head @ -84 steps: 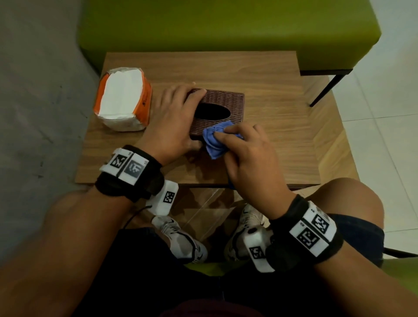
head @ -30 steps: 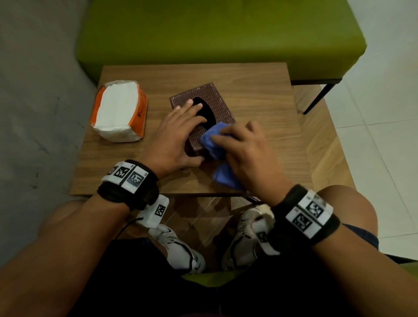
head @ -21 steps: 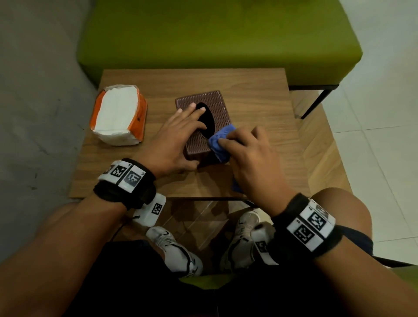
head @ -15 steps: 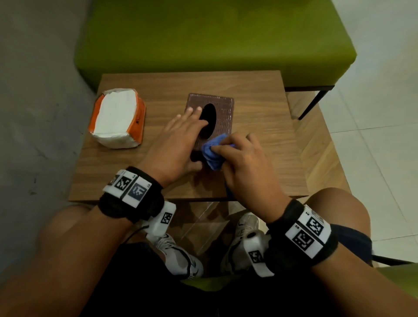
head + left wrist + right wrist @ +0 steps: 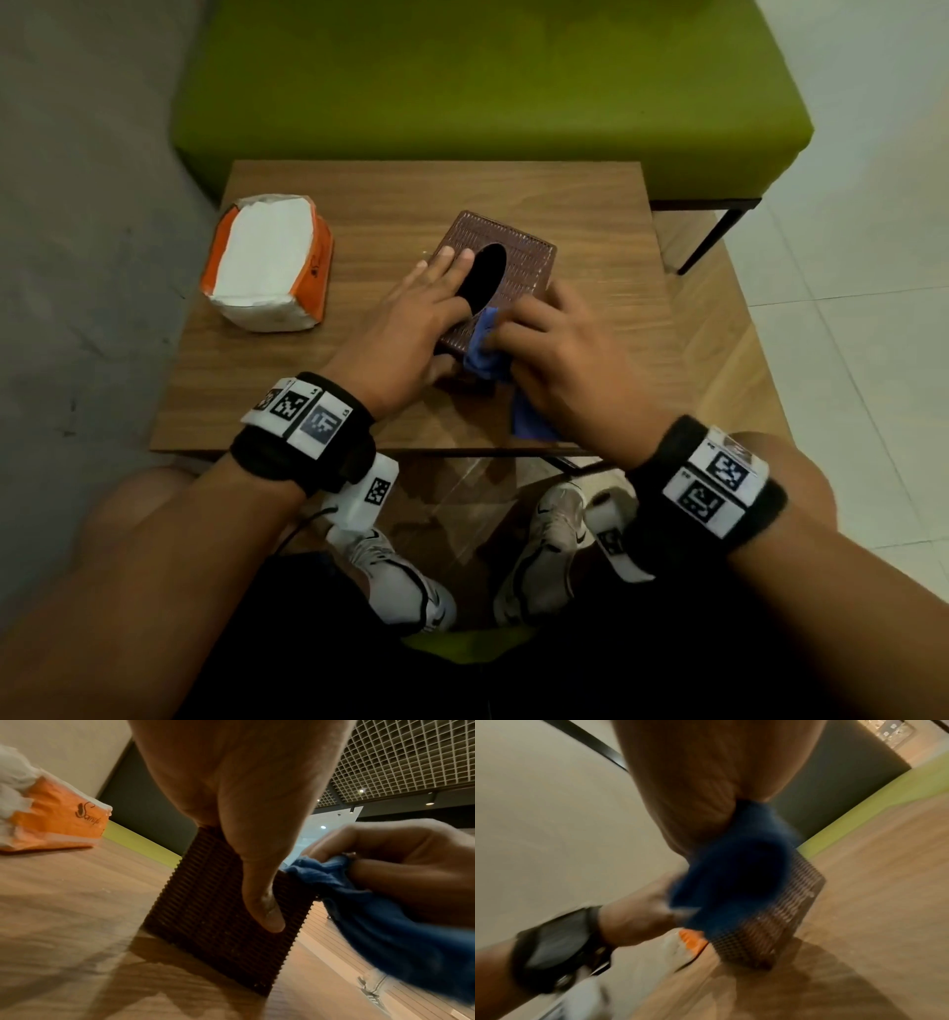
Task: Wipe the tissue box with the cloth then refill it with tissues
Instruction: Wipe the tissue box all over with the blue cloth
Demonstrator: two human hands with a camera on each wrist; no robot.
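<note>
A brown woven tissue box with a dark oval slot stands mid-table, turned at an angle. My left hand lies flat on its top with straight fingers, the thumb pressed down its near side. My right hand grips a bunched blue cloth against the box's near right side; the cloth hangs from the fist, a loose end trailing on the table. An orange pack of white tissues lies at the left.
The small wooden table has its front edge just behind my wrists. A green bench stands behind it, with a black leg at the right. My knees and shoes are under the near edge.
The box has been turned on the table under my left hand, from square-on to angled. My right hand with the cloth has moved along the box's side towards its right corner.
</note>
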